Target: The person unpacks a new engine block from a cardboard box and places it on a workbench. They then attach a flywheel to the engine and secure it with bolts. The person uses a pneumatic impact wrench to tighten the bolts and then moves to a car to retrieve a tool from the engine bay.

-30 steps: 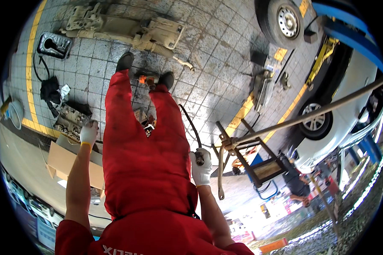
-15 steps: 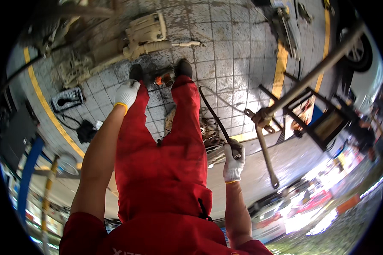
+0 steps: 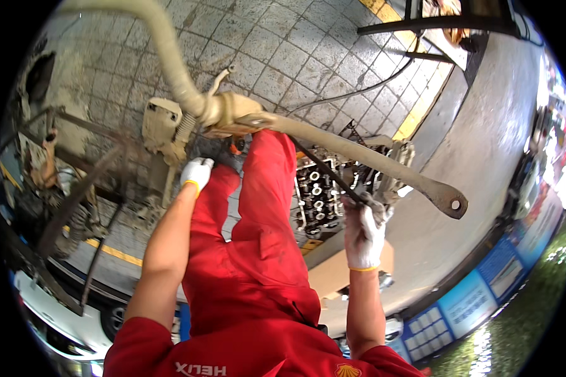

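Note:
My right hand (image 3: 368, 235), in a white knit glove, is closed round the near end of a long dark bar (image 3: 326, 168), which looks like a pry bar. The bar slants up and left toward my right leg, and its far end is hidden behind a beige metal bar (image 3: 358, 147). My gloved left hand (image 3: 197, 173) hangs beside my left leg with its fingers curled in. Nothing shows in it. Nearest to that hand is a dirty beige undercarriage part (image 3: 163, 122). Below and left of my right hand is an engine cylinder head (image 3: 317, 195).
The beige bar crosses close in front, its holed end to the right and its tube curving up left. A black metal frame (image 3: 421, 28) stands at the upper right. A dark hose (image 3: 358, 91) lies on the tiles. At lower left are dark struts (image 3: 75, 207) and a white car (image 3: 63, 314).
My view has turned, and the cylinder head, cardboard and blue-white panels have come into sight. The beige bar now crosses the middle. My right hand still grips the dark bar; my left still hangs low.

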### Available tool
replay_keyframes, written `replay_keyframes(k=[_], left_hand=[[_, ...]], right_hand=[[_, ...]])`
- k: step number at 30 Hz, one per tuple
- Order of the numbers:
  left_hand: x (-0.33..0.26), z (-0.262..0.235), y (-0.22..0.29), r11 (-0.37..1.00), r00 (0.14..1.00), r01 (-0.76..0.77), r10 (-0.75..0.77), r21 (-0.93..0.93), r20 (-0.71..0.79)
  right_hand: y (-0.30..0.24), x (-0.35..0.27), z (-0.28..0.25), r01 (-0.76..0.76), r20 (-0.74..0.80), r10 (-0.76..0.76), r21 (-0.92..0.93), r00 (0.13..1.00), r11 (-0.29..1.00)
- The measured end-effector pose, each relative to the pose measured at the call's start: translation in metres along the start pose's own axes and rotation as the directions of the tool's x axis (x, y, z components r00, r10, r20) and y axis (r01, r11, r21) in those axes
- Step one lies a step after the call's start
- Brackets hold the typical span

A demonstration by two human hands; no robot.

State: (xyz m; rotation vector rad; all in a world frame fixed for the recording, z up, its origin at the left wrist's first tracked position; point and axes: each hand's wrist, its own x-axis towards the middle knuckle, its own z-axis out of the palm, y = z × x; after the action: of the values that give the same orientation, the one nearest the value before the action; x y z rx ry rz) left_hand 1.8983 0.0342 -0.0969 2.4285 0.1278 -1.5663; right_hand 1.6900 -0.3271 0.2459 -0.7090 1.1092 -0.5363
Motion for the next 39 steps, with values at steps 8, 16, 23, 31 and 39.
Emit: replay_keyframes(k=[8, 16, 23, 31, 39], left_hand=[[0.082, 0.05, 0.037, 0.955, 0.998, -0.07, 0.065, 0.29, 0.027], [0.131, 0.077, 0.039, 0.732, 0.921, -0.391, 0.308, 0.559, 0.24], [0.052, -0.006, 0.072, 0.947, 0.953, -0.293, 0.279, 0.128, 0.118], [-0.038, -0.068, -0.02, 0.985, 0.989, -0.08, 0.098, -0.153, 0.114], [-0.1, -0.111, -0.096, 0.965, 0.985, -0.142, 0.116, 0.22, 0.125]], right_hand=[[-0.02, -0.023, -0.058, 0.25, -0.201, -0.198, 0.281, 0.959, 0.926], [0.001, -0.041, -0.079, 0.177, -0.234, -0.094, 0.365, 0.968, 0.914], [0.029, -0.061, -0.031, 0.239, -0.154, -0.187, 0.481, 0.97, 0.843], [0.062, -0.114, -0.02, 0.2, -0.167, -0.128, 0.549, 0.978, 0.812], [-0.064, -0.135, -0.114, 0.589, -0.22, -0.547, 0.34, 0.807, 0.733]])
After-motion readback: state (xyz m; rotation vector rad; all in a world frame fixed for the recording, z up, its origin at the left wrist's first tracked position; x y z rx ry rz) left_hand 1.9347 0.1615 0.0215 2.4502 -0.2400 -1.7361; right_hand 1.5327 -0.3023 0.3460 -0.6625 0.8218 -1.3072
